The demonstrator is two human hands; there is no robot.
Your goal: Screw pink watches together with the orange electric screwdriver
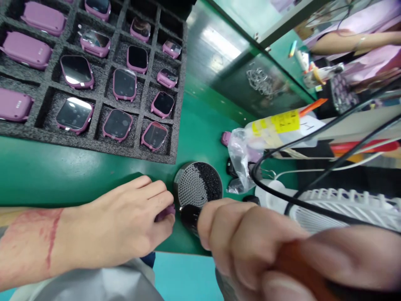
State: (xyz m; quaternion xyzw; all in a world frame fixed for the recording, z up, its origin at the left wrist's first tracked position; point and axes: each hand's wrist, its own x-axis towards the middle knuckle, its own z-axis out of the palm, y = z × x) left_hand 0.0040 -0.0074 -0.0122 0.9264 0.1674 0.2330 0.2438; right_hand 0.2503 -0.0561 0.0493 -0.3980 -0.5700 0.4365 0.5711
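My left hand (pixel 134 217), above the green table, pinches a small purple watch case (pixel 164 213) that my fingers mostly cover. My right hand (pixel 250 238), large and close to the camera, wraps round a screwdriver with a black nose (pixel 190 217) and a brown body. The nose is at the near rim of a round grey dish (pixel 191 184); whether it touches is unclear. That dish has a perforated metal plate, with tiny black pieces, apparently screws, heaped on its right side. It stands just beyond both hands.
A grey foam tray (pixel 125 152) at the back left holds several purple watches (pixel 117 124) in compartments. At right are a white bottle (pixel 278 129) with a yellow label, a clear plastic bag (pixel 239 154), black cables (pixel 266 156) and a white rack (pixel 326 207). Another person's arm (pixel 354 42) shows top right.
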